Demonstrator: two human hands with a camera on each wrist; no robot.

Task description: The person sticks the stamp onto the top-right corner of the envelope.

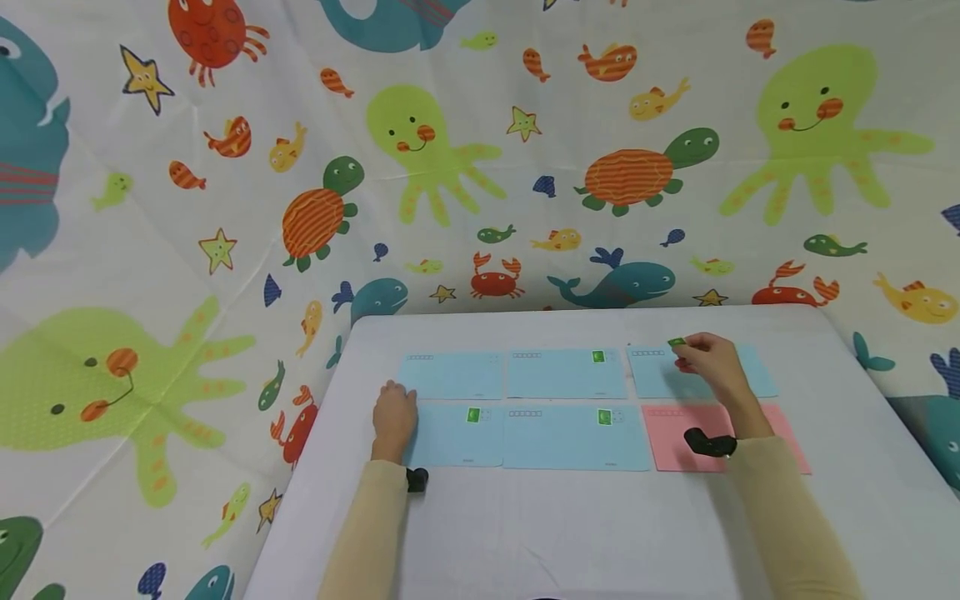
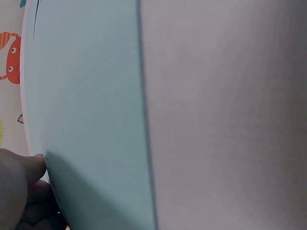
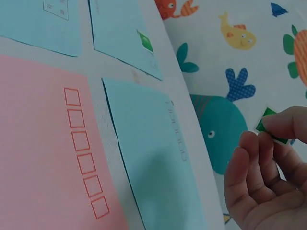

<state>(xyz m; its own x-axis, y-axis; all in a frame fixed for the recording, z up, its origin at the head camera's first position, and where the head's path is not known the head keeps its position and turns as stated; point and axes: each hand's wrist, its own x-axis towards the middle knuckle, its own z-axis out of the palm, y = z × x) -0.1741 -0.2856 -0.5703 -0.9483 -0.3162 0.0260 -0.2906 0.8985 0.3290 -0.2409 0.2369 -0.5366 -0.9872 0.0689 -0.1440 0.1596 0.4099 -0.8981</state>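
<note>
My right hand (image 1: 711, 365) pinches a small green stamp (image 3: 267, 120) between thumb and fingertip, with the other fingers loosely curved. It is raised over the upper-right blue envelope (image 3: 139, 129), whose row of postcode boxes shows; its shadow falls on the paper. My left hand (image 1: 394, 419) rests at the left edge of the lower-left blue envelope (image 1: 442, 446), the thumb (image 2: 36, 165) right at the paper's edge. A green stamp (image 1: 473, 415) sits on that envelope. The left fingers are partly in shadow in the left wrist view.
The upper-middle blue envelope (image 1: 566, 379) and the lower-middle blue envelope (image 1: 562, 446) each bear a green stamp. The upper-left blue envelope (image 1: 450, 379) has none visible. A pink envelope (image 1: 671, 446) lies under my right forearm. A sea-animal cloth (image 1: 465, 242) hangs behind the white table (image 1: 570, 533).
</note>
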